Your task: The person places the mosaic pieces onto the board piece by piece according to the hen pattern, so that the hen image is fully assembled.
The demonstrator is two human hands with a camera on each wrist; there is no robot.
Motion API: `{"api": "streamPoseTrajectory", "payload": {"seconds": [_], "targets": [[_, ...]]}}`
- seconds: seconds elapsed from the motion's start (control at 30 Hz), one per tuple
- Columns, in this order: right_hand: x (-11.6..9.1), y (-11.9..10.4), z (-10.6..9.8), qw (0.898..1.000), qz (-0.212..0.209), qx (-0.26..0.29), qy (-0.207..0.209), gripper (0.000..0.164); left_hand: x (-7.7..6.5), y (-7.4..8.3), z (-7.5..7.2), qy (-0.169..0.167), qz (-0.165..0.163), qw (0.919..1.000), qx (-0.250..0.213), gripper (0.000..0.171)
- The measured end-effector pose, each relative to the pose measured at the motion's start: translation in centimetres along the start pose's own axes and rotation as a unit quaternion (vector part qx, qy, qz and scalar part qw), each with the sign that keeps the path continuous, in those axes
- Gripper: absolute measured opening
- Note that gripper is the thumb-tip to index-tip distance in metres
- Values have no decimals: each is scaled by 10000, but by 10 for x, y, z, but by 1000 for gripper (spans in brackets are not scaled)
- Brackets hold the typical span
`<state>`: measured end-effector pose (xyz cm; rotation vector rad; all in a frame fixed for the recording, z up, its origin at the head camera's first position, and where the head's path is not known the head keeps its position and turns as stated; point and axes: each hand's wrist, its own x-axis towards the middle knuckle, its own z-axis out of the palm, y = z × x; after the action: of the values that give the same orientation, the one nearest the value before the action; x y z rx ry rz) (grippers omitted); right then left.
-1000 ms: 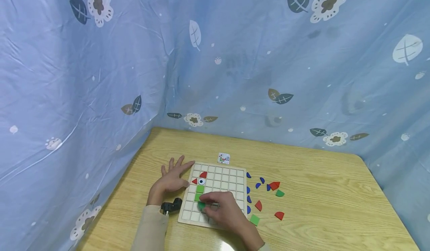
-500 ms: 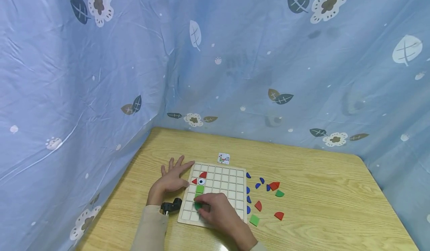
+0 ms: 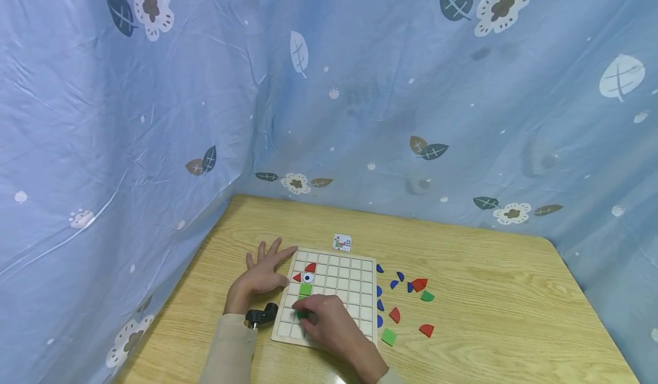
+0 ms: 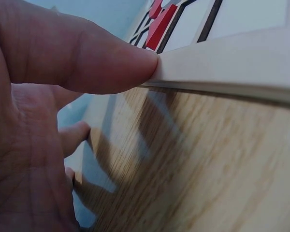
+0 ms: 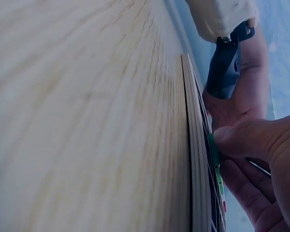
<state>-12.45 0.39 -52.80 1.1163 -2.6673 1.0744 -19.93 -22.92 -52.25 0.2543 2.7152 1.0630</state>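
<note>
A wooden grid board (image 3: 364,284) lies on the table, its left column bearing a red triangle (image 3: 297,278), a red quarter circle (image 3: 311,267), a white tile with a blue-ringed eye (image 3: 308,278) and a light green square (image 3: 305,289). My right hand (image 3: 329,321) pinches a dark green piece (image 5: 214,150) between thumb and fingers, low over the board just below the light green squares; most of its outline is covered. My left hand (image 3: 263,275) rests with fingers spread at the board's left side. In the left wrist view its thumb (image 4: 111,67) presses against the board's edge.
Right of the board lie several blue half circles (image 3: 379,291), red quarter circles (image 3: 426,330), a green quarter circle (image 3: 427,296) and a light green square (image 3: 389,337). A small pattern card (image 3: 341,242) lies behind the board. A patterned blue curtain (image 3: 360,115) hangs around the table.
My right hand has shifted a little left across the board with the dark green piece, to the column of light green squares. My left hand has stayed in place.
</note>
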Motion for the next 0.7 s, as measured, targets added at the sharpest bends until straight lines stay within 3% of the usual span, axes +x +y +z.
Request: {"api": "streamPoseTrajectory", "payload": {"seconds": [0.47,0.7], "targets": [[1,-3,1,9996,54,-270,100,25,0,0,-1,-10,8,10000,-44,91],[-16,2,-14,9959,232,840,232,24,-1,1,0,5,-2,10000,-13,90]]}}
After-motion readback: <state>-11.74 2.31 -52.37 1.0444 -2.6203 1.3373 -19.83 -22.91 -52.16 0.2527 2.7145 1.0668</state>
